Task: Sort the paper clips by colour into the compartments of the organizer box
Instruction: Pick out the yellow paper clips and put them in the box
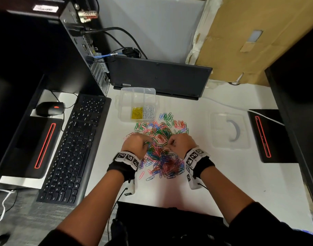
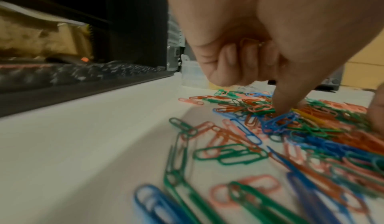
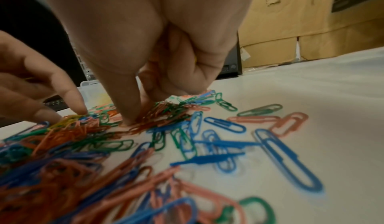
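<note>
A heap of mixed paper clips (image 1: 161,150), blue, green, orange and pink, lies mid-table. Behind it stands the clear organizer box (image 1: 124,96), with yellow clips (image 1: 137,113) and white clips (image 1: 149,111) in its two near compartments. My left hand (image 1: 146,144) is on the heap's left side. Its fingers curl round a few clips (image 2: 249,42) in the palm while one fingertip (image 2: 283,107) presses into the heap. My right hand (image 1: 170,144) is on the heap's right side, with its thumb (image 3: 129,112) and a finger pinching at orange clips (image 3: 158,112). A yellow clip (image 3: 64,120) lies near the left hand's fingertips.
The box's clear lid (image 1: 229,130) lies to the right of the heap. A black keyboard (image 1: 75,148) and mouse (image 1: 50,108) are on the left, a computer tower (image 1: 84,50) behind them. A dark laptop (image 1: 159,77) stands behind the box, and a black device (image 1: 266,135) sits far right.
</note>
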{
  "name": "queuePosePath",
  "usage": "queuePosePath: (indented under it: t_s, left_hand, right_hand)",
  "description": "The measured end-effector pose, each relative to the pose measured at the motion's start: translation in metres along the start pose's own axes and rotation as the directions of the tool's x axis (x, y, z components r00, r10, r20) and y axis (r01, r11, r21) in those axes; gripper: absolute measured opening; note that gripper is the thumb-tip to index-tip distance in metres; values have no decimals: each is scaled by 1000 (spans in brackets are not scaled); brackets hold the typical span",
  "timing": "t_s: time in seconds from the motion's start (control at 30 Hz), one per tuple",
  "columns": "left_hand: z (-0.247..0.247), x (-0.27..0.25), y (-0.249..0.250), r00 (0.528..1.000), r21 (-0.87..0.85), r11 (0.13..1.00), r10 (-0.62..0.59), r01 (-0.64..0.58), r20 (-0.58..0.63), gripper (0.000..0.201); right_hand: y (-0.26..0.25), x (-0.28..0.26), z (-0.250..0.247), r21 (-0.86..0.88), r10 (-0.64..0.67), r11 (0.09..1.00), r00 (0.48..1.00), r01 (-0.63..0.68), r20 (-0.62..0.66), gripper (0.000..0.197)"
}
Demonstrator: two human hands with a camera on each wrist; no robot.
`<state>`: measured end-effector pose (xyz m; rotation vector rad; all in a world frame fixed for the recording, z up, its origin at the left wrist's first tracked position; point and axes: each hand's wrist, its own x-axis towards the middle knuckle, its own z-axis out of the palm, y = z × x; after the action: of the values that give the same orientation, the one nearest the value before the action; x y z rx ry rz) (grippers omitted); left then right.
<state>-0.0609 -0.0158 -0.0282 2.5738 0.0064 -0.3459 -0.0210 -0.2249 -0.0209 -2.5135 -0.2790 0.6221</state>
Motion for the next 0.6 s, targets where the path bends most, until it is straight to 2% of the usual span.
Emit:
queuePosePath:
  t_s: [0.1,0.2,0.27,0.4,0.5,0.6]
  left_hand:
    - [1,3,0,985,67,989,126,-134,120,30]
    - [2,3,-1,985,107,983,141,-152,98,21]
    - [3,2,-3,988,115,982,140,-147,60,16]
    - [2,-2,-5,991,47,990,133,-134,19,12]
    - [2,-3,-2,996,-41,995,94,-94,2,18]
    - [4,-4,4,1000,-186,983,2,-1,4,22]
  right_hand:
    - [-2,-2,1,-42,17,999,1000,-17,6,13]
    - [2,-5,0,34,21,999,1000,-22,14,17]
    - [7,-8,0,107,34,994,999,-35,16,19]
    - [19,-11,-8,127,95,987,995,-96,14,13]
    - [18,-13,-13,24,114,993,993,-113,-36,12]
    - [6,-15,-9,-76,58,995,993,-65,-98,8]
